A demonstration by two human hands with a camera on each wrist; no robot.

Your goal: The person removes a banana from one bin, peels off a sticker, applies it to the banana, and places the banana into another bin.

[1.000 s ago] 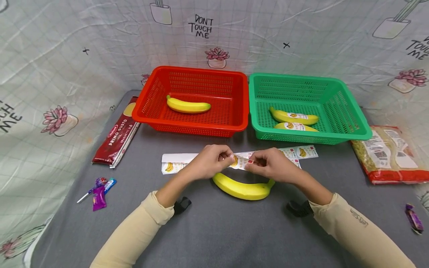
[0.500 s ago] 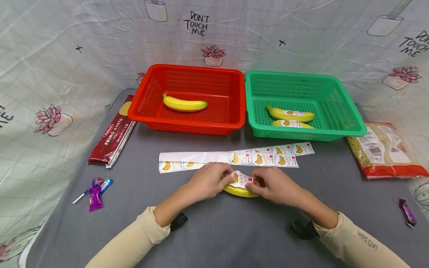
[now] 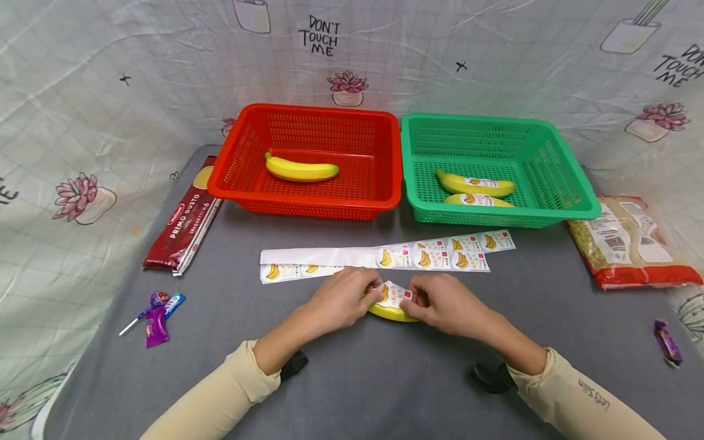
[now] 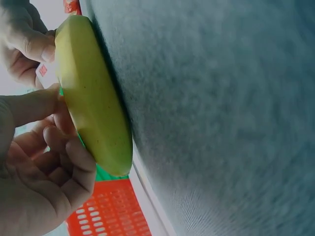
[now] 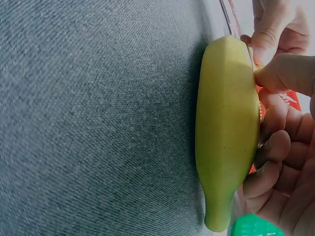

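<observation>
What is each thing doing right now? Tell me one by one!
left hand: pinching the sticker
right hand: pinching the sticker
sticker: being laid on the banana
banana: lying on the table
red basket: one bare banana inside
green basket: two stickered bananas inside
sticker strips: flat, partly peeled

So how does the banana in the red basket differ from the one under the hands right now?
The banana in the red basket bears no sticker and lies untouched; the banana on the table has a sticker being laid on it, with the left hand and right hand on it, mostly hiding it. Both are yellow and lie on their sides.
</observation>
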